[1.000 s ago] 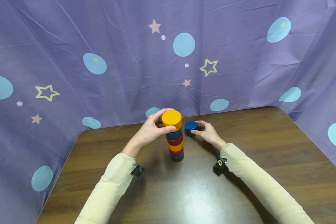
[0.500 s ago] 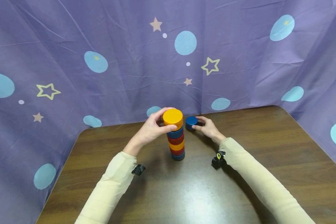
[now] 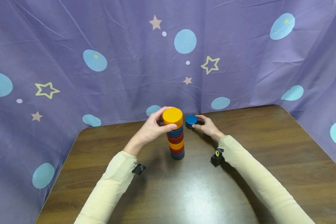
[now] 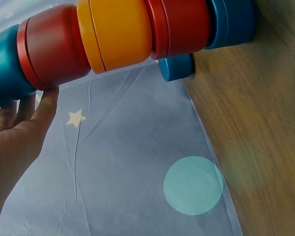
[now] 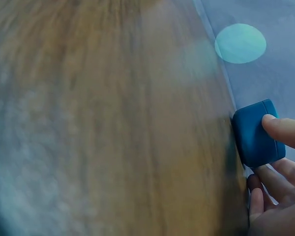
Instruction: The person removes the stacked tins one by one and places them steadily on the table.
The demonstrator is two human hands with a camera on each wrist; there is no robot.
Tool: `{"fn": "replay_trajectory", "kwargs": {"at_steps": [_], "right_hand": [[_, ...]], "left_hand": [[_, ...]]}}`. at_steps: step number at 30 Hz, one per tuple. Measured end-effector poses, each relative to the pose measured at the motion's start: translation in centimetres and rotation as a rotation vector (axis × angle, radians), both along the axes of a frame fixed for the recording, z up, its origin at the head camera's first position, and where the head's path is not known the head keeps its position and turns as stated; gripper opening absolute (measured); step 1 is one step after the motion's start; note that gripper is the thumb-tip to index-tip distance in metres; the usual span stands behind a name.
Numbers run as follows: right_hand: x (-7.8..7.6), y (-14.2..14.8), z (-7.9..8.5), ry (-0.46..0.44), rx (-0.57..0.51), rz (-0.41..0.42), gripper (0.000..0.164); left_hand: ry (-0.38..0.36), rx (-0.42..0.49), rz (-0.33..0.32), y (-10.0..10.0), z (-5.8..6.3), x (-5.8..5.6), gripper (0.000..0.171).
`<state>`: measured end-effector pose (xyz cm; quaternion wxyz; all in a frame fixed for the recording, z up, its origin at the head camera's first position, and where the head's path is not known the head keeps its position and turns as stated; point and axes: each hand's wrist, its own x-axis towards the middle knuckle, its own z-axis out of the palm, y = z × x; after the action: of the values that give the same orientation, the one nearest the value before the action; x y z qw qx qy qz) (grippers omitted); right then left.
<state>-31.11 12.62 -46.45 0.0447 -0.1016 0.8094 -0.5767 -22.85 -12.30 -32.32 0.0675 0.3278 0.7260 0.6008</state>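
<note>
A tall column of lidded round tins (image 3: 176, 145) stands upright on the table, in blue, red and orange. Its top is an orange tin (image 3: 172, 116), gripped from the left by my left hand (image 3: 150, 130), thumb in front. In the left wrist view the fingers touch the upper blue tin (image 4: 10, 69) from below. Just right of the column's top, my right hand (image 3: 209, 128) pinches a separate blue tin (image 3: 191, 121) between thumb and fingers. The right wrist view shows the thumb across the side of this blue tin (image 5: 255, 135), close at the table's back edge.
The wooden table (image 3: 257, 149) reaches back to a purple curtain (image 3: 134, 62) with printed stars and circles. A camera on a black mount (image 3: 217, 157) hangs from the right wrist, another black mount (image 3: 138, 169) from the left.
My right hand has moved the separate blue tin a little toward the back of the table, then stays almost still. The left hand keeps its grip on the column's top.
</note>
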Motion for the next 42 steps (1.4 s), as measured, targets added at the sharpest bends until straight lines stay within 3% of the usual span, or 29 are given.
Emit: {"fn": "replay_trajectory", "kwargs": {"at_steps": [6, 19, 27, 35, 42], "right_hand": [[-0.1, -0.2, -0.2, 0.006, 0.009, -0.008, 0.057], [0.3, 0.7, 0.6, -0.006, -0.059, 0.021, 0.063], [0.8, 1.6, 2.1, 0.026, -0.102, 0.018, 0.062], [2.0, 2.3, 3.8, 0.078, -0.159, 0.007, 0.057], [3.3, 2.6, 5.2, 0.153, -0.167, 0.053, 0.053]], "left_hand": [[-0.006, -0.006, 0.005, 0.1, -0.2, 0.0, 0.083], [0.012, 0.006, -0.013, 0.3, -0.4, -0.1, 0.077], [0.014, 0.000, -0.003, -0.1, -0.4, 0.1, 0.067], [0.022, -0.001, -0.009, 0.0, -0.6, 0.0, 0.074], [0.043, -0.011, -0.002, 0.2, -1.0, -0.1, 0.078]]}}
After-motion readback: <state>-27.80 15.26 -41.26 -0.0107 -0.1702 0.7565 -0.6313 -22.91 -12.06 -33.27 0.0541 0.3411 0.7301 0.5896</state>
